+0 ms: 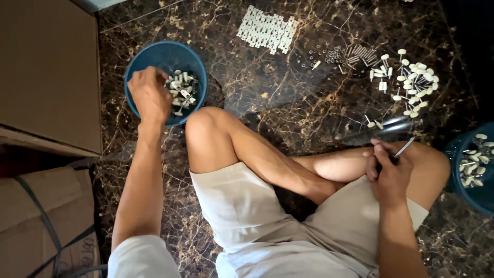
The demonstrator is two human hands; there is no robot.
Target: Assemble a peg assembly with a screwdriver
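My left hand reaches into a blue bowl on the dark marble floor, fingers curled among several small white plastic parts. Whether it grips one is hidden by the hand. My right hand rests on my right knee and holds a thin metal tool that points up and to the right. I sit on the floor with my legs folded between the two hands.
A second blue bowl with white parts stands at the right edge. Loose white pegs, small metal screws and rings and a white perforated strip bundle lie on the floor ahead. Cardboard boxes stand at the left.
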